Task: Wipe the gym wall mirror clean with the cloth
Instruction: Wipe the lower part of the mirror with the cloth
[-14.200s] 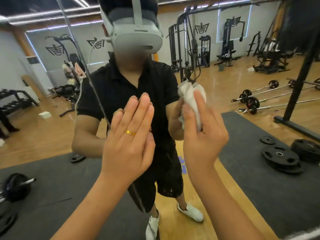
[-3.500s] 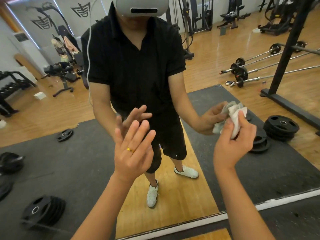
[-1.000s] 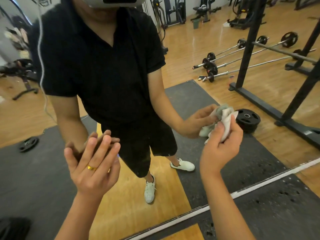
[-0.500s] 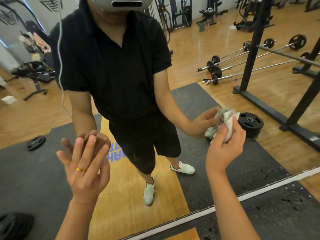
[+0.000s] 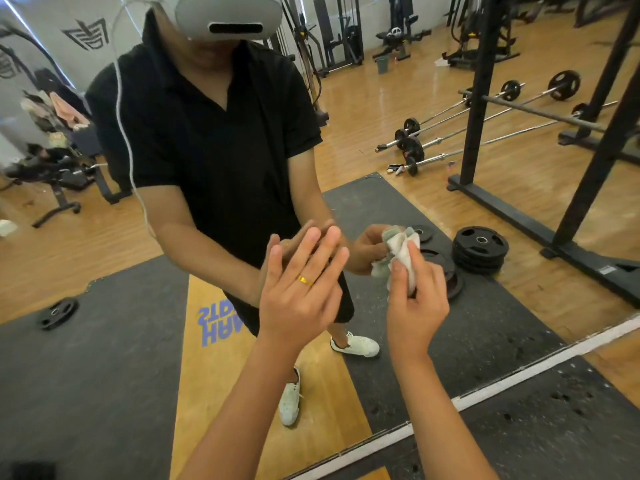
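Left hand (image 5: 301, 285), fingers straight and slightly spread, is raised flat to the mirror (image 5: 104, 358). Right hand (image 5: 415, 303) pinches the bunched white cloth (image 5: 403, 252) against the lower glass. Wiping appears under way. No smears show, so what remains cannot be judged.

Stacked black weight plates (image 5: 480, 249) at edge of rubber mat (image 5: 104, 341); loaded barbells (image 5: 414, 148) on wooden floor (image 5: 381, 109); black rack upright (image 5: 479, 98).

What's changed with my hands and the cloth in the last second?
The open left hand has swung right, close beside the right hand. The right hand still grips the bunched cloth low on the mirror, roughly where it was.
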Demonstrator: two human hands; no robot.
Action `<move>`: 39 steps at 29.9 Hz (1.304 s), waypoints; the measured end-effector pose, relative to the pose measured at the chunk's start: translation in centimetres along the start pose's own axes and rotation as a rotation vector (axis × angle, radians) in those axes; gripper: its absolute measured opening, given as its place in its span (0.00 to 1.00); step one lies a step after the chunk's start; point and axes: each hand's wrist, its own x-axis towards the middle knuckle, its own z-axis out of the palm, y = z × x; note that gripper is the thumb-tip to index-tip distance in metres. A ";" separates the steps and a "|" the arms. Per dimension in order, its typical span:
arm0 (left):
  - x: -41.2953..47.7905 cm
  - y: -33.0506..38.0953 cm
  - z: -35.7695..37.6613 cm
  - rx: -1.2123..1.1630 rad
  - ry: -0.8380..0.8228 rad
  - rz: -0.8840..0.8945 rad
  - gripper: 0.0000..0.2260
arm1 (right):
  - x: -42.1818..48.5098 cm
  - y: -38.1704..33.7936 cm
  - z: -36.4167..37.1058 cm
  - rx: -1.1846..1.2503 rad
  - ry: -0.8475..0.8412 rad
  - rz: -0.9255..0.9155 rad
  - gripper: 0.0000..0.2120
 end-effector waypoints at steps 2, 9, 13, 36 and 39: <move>-0.3 -0.2 0.4 0.041 0.030 0.018 0.15 | -1.0 -1.5 1.2 0.088 0.043 0.092 0.15; -0.4 -0.4 0.6 0.054 0.045 0.040 0.16 | -0.5 -0.1 0.8 -0.020 -0.130 -0.362 0.13; -0.6 -0.5 0.8 0.075 0.037 0.032 0.16 | 4.8 1.1 -0.5 -0.037 0.083 -0.118 0.15; -1.0 -0.5 1.6 0.156 0.088 0.060 0.16 | 1.8 -0.7 0.8 0.071 0.025 -0.124 0.18; -1.1 -0.2 1.6 0.137 0.093 0.055 0.16 | 3.4 1.0 -0.3 -0.055 -0.025 -0.322 0.17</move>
